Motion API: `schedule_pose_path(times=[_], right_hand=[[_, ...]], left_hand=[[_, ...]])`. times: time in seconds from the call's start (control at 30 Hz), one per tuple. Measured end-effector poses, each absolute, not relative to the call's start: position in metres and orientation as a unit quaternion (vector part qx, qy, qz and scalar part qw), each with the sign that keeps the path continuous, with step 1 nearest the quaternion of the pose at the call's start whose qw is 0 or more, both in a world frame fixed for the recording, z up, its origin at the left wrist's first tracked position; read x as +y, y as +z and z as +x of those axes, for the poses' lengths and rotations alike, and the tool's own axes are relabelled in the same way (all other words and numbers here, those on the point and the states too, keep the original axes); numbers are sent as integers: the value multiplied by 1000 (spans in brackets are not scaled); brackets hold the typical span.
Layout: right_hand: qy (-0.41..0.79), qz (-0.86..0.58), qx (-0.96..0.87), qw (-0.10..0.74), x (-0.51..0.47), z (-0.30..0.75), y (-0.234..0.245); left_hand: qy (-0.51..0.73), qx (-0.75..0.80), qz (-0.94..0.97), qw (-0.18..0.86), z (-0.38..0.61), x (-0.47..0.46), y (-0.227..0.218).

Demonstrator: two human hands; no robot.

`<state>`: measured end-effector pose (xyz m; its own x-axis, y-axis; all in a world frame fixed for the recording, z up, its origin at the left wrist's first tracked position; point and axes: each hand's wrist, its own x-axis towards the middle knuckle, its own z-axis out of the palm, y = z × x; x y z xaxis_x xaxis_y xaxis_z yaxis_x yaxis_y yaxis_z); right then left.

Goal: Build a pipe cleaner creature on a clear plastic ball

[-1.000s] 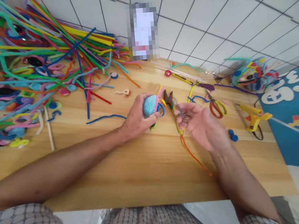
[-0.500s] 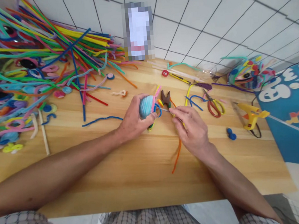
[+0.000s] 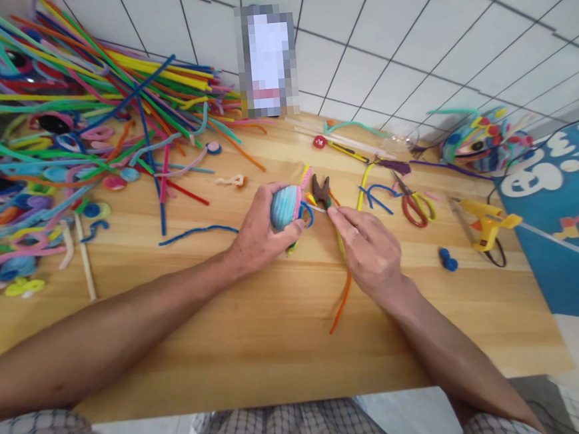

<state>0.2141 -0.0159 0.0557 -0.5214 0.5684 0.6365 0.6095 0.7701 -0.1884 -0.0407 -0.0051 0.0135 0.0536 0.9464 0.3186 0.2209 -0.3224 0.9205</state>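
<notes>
My left hand is wrapped round a light-blue craft piece made of wound pipe cleaners, with a pink rim on its right side. A small blue loop stands out from that rim. My right hand pinches a thin pale tool, its tip pointing left toward the loop; its kind cannot be made out. Behind the fingertips lie pliers with dark, parted jaws. An orange pipe cleaner runs out from under my right hand.
Many coloured pipe cleaners are heaped at the left. A blue pipe cleaner lies beside my left hand. To the right are scissors, a yellow glue gun and a small blue coil. A phone leans on the tiled wall.
My right hand has shifted slightly, and its index finger now stretches further along the thin tool. The orange pipe cleaner's end has moved a little left. My left hand keeps its hold.
</notes>
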Motion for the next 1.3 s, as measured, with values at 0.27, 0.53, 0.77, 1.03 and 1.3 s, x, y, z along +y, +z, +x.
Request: schedule_pose_path(times=[0.27, 0.53, 0.77, 1.03, 1.3], right_hand=[[-3, -342, -874, 344, -16, 213, 57], [10, -315, -877, 364, -14, 211, 57], [33, -338, -870, 357, -18, 210, 61], [135, -349, -846, 380, -15, 205, 70], [321, -400, -770, 379, -14, 206, 75]], left_hand=[[508, 461, 641, 343, -41, -5, 11], [506, 453, 663, 316, -42, -6, 11], [503, 454, 662, 322, -43, -6, 11], [513, 437, 678, 293, -42, -5, 6], [507, 426, 688, 299, -43, -6, 4]])
